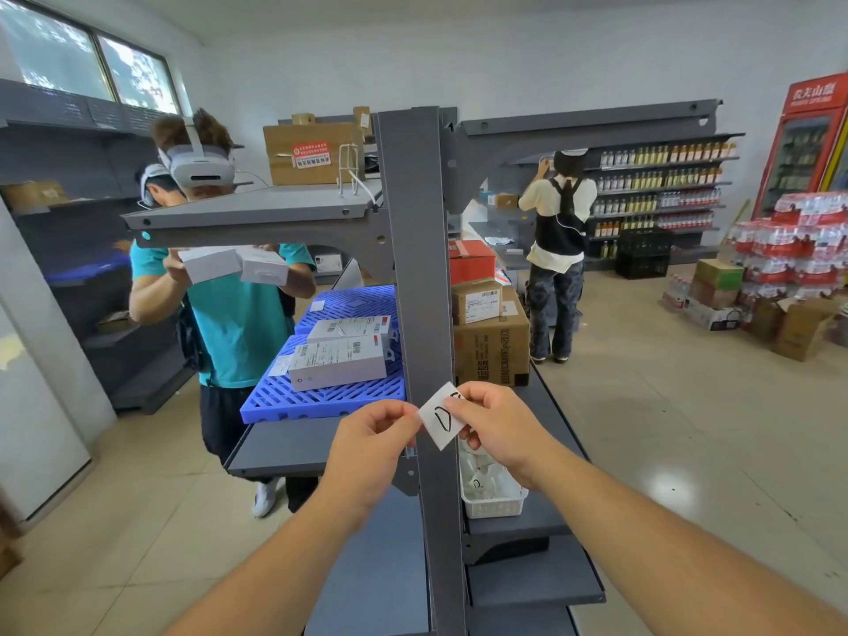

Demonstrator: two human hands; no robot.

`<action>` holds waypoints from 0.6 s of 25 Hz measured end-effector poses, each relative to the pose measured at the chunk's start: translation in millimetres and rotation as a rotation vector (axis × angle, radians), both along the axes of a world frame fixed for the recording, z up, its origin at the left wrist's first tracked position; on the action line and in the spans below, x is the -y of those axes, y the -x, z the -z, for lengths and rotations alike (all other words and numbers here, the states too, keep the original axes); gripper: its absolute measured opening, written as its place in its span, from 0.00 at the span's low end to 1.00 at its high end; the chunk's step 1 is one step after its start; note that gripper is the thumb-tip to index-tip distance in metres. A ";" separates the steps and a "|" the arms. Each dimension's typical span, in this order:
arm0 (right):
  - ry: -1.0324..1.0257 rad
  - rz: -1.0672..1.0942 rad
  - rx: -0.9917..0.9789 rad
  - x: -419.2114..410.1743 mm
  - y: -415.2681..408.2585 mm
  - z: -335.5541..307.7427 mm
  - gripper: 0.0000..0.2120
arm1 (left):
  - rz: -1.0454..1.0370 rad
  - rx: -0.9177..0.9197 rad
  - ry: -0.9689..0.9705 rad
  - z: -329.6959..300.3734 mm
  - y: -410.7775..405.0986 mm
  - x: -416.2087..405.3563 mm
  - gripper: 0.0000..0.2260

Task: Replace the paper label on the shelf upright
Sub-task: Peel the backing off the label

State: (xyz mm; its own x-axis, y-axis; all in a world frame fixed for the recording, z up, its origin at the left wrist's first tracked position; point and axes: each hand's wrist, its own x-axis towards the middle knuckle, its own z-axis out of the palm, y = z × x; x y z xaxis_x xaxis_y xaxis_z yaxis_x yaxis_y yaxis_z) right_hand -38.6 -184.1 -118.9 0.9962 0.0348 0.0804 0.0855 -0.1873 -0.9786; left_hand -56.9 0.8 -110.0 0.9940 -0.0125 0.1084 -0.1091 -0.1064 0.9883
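A small white paper label with a black hand-drawn mark is held tilted in front of the grey shelf upright. My left hand pinches its left corner between thumb and forefinger. My right hand grips its right side, fingers covering part of the mark. Whether the label touches the upright cannot be told.
A white basket of paper slips sits on the shelf right of the upright. Blue plastic pallets with white boxes lie on the left shelf. A person in a teal shirt stands left; another stands at the far shelves. Cardboard boxes stand behind.
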 end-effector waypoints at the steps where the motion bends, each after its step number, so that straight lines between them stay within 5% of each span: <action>1: -0.002 0.001 -0.003 -0.1 -0.4 0.2 0.10 | 0.002 0.001 -0.003 -0.3 -0.3 -0.3 0.05; 15: 0.026 0.007 -0.002 0.8 -2.3 1.9 0.10 | -0.001 -0.007 -0.024 -2.0 2.5 -1.4 0.08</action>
